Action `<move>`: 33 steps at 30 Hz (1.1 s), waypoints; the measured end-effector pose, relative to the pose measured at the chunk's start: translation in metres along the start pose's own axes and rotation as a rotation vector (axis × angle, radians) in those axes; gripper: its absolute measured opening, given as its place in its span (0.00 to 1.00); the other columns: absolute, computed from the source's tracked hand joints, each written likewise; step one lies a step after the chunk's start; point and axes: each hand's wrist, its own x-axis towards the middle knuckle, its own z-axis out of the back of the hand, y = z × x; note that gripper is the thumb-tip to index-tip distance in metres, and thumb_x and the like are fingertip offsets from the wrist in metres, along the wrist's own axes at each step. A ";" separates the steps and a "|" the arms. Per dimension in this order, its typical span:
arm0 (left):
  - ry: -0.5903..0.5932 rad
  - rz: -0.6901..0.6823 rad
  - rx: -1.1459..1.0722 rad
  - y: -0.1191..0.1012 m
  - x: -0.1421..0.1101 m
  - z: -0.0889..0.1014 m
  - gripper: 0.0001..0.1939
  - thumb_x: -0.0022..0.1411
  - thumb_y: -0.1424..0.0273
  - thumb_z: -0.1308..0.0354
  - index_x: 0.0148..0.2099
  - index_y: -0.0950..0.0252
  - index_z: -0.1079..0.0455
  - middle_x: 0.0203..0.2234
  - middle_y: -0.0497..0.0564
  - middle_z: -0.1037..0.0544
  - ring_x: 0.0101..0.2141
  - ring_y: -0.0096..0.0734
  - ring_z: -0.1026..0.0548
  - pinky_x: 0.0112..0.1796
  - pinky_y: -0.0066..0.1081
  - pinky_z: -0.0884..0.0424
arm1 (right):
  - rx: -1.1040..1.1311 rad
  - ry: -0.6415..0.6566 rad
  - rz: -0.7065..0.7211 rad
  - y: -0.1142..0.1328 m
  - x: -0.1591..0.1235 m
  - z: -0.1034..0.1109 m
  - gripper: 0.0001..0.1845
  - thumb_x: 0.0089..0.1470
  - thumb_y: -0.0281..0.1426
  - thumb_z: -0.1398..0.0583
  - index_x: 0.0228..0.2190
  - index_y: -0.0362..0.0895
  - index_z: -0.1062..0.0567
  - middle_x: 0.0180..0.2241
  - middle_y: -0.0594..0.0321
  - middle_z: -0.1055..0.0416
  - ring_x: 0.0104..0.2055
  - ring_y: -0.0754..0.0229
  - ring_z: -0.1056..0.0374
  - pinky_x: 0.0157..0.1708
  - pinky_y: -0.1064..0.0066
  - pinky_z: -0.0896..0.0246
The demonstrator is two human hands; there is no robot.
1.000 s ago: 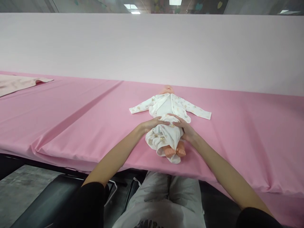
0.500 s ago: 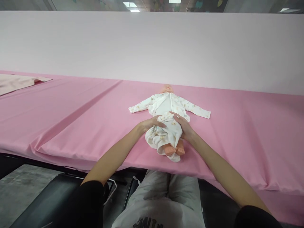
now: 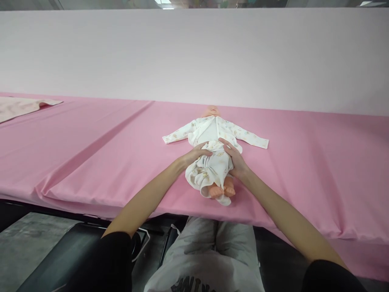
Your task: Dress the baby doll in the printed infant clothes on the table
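A baby doll lies on its back, head away from me and feet toward the table's near edge. It wears a white printed long-sleeved top, its sleeves spread to both sides. White printed baby pants are bunched over the hips and legs, and the bare feet stick out below. My left hand grips the waistband on the left, thumb on top. On the opposite side, my right hand holds the same waistband, fingers reaching up to the top's hem. The fingertips under the cloth are hidden.
A pink cover with a raised crease lies over the table. A pale pink cloth is at the far left. Behind the table rises a white partition. A black chair stands below at the left.
The thumbs have moved apart toward the sides of the waistband, and both hands have slid slightly up toward the doll's top. The doll stays in place as the view shifts slightly.
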 end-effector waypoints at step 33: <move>0.135 -0.003 0.177 0.003 -0.003 0.000 0.26 0.44 0.69 0.32 0.47 0.69 0.30 0.36 0.55 0.21 0.36 0.36 0.24 0.40 0.34 0.29 | -0.031 0.020 -0.008 0.020 -0.001 0.000 0.30 0.42 0.36 0.34 0.49 0.50 0.32 0.26 0.69 0.30 0.25 0.66 0.35 0.26 0.75 0.38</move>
